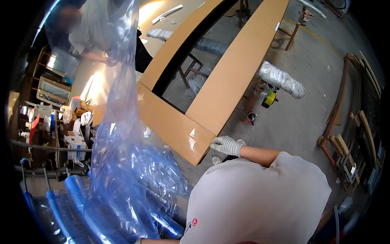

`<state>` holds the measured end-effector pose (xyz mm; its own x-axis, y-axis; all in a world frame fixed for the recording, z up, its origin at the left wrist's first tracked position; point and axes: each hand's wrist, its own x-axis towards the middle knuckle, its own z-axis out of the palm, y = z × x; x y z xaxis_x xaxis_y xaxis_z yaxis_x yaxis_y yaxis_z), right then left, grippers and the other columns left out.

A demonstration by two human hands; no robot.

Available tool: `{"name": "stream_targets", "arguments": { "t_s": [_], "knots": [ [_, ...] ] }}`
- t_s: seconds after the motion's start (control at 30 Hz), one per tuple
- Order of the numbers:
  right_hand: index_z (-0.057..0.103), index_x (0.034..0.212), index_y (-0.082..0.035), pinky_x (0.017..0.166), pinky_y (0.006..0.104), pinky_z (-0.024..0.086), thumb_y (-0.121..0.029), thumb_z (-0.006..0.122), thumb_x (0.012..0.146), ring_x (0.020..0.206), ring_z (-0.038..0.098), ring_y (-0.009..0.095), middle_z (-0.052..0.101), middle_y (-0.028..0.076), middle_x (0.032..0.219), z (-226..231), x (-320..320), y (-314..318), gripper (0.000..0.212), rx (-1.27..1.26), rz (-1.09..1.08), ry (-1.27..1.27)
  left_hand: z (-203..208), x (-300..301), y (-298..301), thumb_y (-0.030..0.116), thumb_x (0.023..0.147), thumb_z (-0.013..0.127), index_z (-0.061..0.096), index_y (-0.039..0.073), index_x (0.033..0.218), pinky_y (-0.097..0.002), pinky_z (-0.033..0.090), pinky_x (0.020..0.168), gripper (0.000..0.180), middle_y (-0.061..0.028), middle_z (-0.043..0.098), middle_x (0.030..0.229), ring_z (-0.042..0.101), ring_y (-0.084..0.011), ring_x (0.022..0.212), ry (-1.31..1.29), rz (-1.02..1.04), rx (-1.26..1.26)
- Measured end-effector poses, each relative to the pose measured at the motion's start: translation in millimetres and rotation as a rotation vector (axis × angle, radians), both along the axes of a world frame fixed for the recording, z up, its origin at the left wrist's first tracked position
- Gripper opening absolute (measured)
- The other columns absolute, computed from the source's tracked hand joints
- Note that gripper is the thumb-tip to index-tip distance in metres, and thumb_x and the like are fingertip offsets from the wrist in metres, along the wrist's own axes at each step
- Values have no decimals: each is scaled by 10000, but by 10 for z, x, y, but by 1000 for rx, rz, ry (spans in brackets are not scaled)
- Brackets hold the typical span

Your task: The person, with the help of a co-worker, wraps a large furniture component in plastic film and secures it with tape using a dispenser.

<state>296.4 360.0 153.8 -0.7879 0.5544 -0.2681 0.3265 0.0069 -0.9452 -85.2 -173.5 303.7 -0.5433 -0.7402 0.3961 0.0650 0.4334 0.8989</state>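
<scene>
A large rectangular frame point(239, 61) faced with brown cardboard strips stretches away from me, with a dark inner edge and an open middle. My right hand point(226, 145), in a white striped knit glove, grips its near right corner, where clear tape shines on the cardboard. A tall sheet of clear bluish plastic film point(118, 134) hangs to the left and spreads into crumpled folds low down. Only a sliver of my left hand point(140, 240) shows at the bottom edge, beside the film; its fingers are hidden.
Behind the film another person point(93, 32) stands at the far left, a hand near it. Blue rollers point(87, 207) lie lower left. Film-wrapped supports point(282, 79) and a yellow-and-black tool point(269, 99) are right of the frame. Wooden strips point(345, 150) lean far right.
</scene>
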Motion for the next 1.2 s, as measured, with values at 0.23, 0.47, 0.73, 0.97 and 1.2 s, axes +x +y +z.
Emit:
{"name": "stream_targets", "arguments": {
  "t_s": [0.23,0.47,0.73,0.97,1.2],
  "knots": [
    [598,974,-85,744,362,468,-337,479,844,825,608,283,636,125,872,401,-323,128,307,276,201,-75,1110,552,1933,147,894,456,510,-59,1096,-320,432,875,294,-148,552,1010,543,-225,932,748,-486,48],
    [604,945,-84,721,374,468,-319,489,839,787,603,292,630,136,828,335,-243,6,282,372,156,-165,1050,791,2930,113,902,432,524,-47,1067,-310,408,900,248,-134,554,1031,528,-210,963,718,-799,-105],
    [622,937,-22,695,311,479,-286,558,825,696,628,194,647,115,769,148,-339,-32,293,1,14,-102,852,1047,3270,116,872,464,562,-22,979,-308,407,847,200,-90,581,950,533,-177,920,454,-1231,-88],
    [624,837,53,518,263,491,-231,562,843,484,593,186,635,145,703,94,-434,116,290,-293,-39,22,688,1000,3046,93,790,574,583,36,951,-331,408,857,171,-105,584,962,548,-224,936,390,-1204,-274],
    [576,710,-5,300,284,402,-300,516,858,352,527,201,604,130,605,290,-547,98,336,-247,-105,-223,444,782,2298,78,736,638,592,50,957,-320,440,809,228,-103,591,943,569,-233,894,276,-994,-302]
  ]
}}
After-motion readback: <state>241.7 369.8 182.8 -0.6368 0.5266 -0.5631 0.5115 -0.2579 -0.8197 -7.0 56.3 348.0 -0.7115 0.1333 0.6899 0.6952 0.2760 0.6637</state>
